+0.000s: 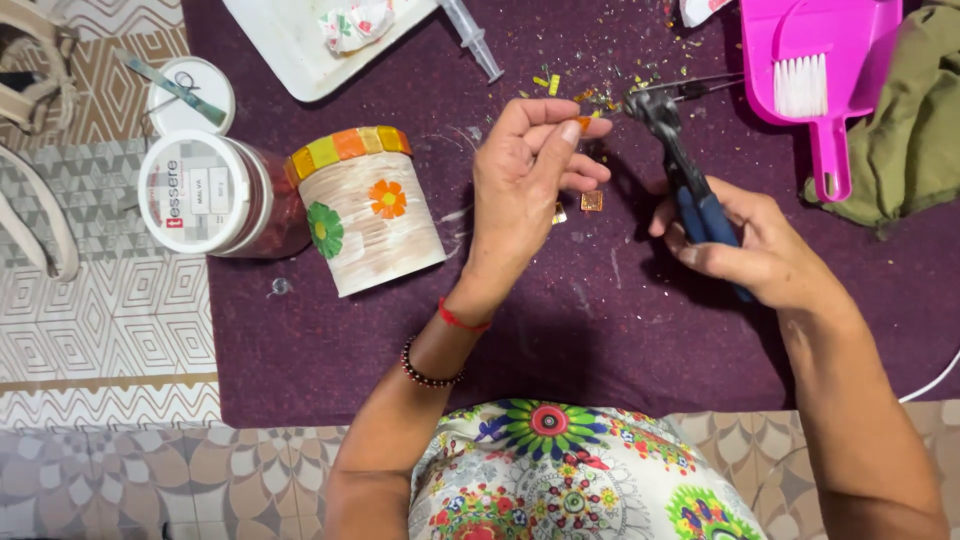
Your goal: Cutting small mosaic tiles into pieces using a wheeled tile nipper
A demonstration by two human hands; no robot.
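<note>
Purple cloth: jars beside nippers.

– That cloth over the table is deep purple, speckled with yellow and orange chips.

– And the nippers have blue handles with a dark head. See the jar? Cream streaks, a green flower, an orange flower, and a rim of yellow and orange tiles.

– The dustpan is bright pink, its brush bristles white.

– Red thread and dark beads on the wrist. The floor tiles are beige and grey diamonds.
</note>
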